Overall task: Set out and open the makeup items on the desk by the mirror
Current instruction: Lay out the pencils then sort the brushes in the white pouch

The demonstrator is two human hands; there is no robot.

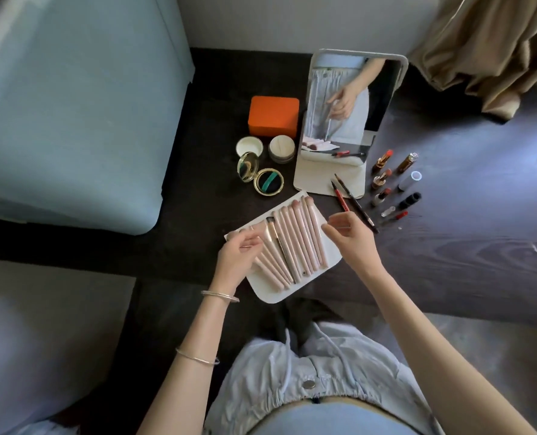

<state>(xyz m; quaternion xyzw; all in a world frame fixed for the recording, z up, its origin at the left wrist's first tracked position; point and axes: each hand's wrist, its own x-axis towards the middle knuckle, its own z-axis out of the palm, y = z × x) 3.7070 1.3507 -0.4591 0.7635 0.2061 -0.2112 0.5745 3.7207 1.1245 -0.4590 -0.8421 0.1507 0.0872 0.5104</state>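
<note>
1. Left hand [236,258] rests on the pink brushes [292,243], fingers loosely curled, holding nothing
2. Right hand [350,235] hovers just right of them, fingers relaxed
3. Brushes lie on a white pad [271,291] before the mirror [339,120]; lipsticks [383,177] to its right, compact [260,175] to its left

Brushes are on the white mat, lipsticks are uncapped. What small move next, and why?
Probably lift the lid of the orange box: it looks like the only item still closed. The gold compact lies open, the two round jars sit beside it, the lipsticks right of the mirror are uncapped. Both hands, left hand and right hand, hover over the brushes, apparently holding nothing.
</note>
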